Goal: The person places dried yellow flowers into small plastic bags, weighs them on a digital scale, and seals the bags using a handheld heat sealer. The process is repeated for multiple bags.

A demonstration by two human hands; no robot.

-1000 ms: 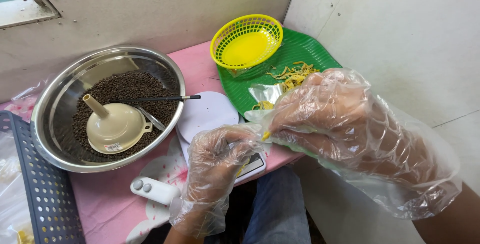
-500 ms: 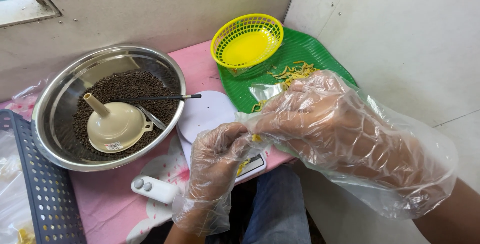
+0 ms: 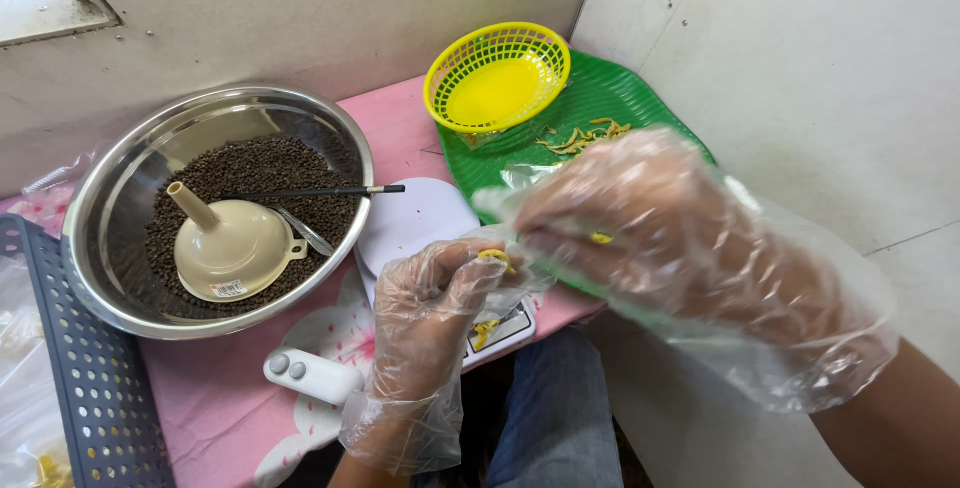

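A pink worktop (image 3: 395, 128) carries everything here. Largest on it is a steel bowl (image 3: 120, 188) at the left, filled with small dark grains (image 3: 260, 163); a cream funnel (image 3: 230, 248) lies mouth-down on them, and a thin dark stick (image 3: 320, 191) rests across the rim. To the right lies a green tray (image 3: 600, 98) with a yellow plastic basket (image 3: 497, 76) on its far end and a scatter of yellow shreds (image 3: 585, 138) just beside the basket. A dark perforated crate (image 3: 70, 378) stands at the left edge. Between bowl and tray sits a small white scale (image 3: 415, 223), and near the front edge a white two-button device (image 3: 312, 376).

The right hand (image 3: 690, 248), in a loose clear glove, hovers over the tray's near edge, fingers drawn together around a small clear bag (image 3: 520, 180) (its outline is hard to follow). The left hand (image 3: 435, 308), also gloved, pinches a small yellow piece (image 3: 494, 257) over the scale, just beside the right hand's fingertips.
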